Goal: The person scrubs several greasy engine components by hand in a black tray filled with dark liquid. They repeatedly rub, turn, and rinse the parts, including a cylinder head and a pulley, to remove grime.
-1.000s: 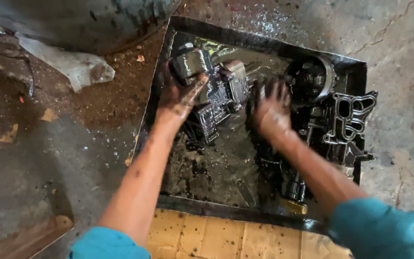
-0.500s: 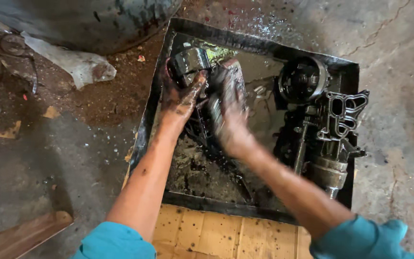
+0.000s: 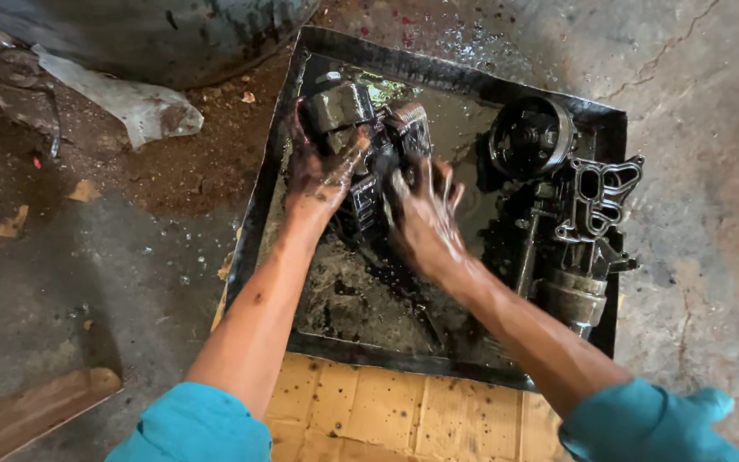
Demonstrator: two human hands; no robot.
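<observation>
Concrete, grey, cracked and stained, made up the floor (image 3: 694,257) I was working over, with reddish-brown dirt spread at the tray's left side and a crumpled plastic sheet (image 3: 130,103) lying beyond it. Corrugated cardboard (image 3: 387,411) sat under the near edge of the black metal tray (image 3: 258,214), and a wooden board (image 3: 36,411) lay well off to the near left.

Against half a second earlier, my right hand (image 3: 425,218) had slid a little toward the near edge, its fingers now fanned out instead of laid flat on the part, while my left hand (image 3: 318,175) had stayed put on the same piece.

Dark oily liquid and grit filled the tray. In its far left corner sat the greasy engine part (image 3: 369,137); my left hand gripped its blocky left end, thumb and fingers wrapped round it, and my right hand, fingers spread wide, pressed against its right side without closing on it. Along the tray's right edge stood a round pulley-like housing (image 3: 530,137) at the far corner, and just beside it a cast bracket with openings (image 3: 596,201), with a cylindrical canister (image 3: 575,299) nearer me
</observation>
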